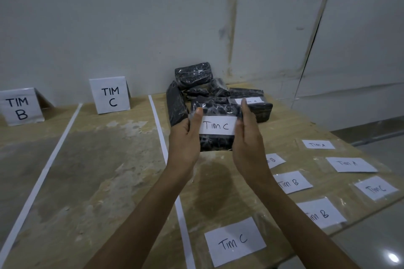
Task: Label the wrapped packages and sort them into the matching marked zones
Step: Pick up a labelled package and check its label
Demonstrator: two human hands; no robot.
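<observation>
A black wrapped package (215, 144) with a white "Tim C" label (217, 125) on its front is held up above the table between both hands. My left hand (185, 137) grips its left side, thumb on the top left corner. My right hand (248, 135) presses flat against its right side. Behind it lies a pile of black wrapped packages (194, 76); one of them (260, 109) carries a "Tim A" label. The "TIM C" sign (110, 95) stands at the back of the middle zone, the "TIM B" sign (19, 107) at the far left.
White tape strips (54, 155) (162, 140) split the wooden table into zones. Several loose paper labels lie on the right part: "Tim C" (235, 241), "Tim B" (293, 182), "Tim A" (349, 164). The table edge (371, 212) runs along the right, a wall stands behind.
</observation>
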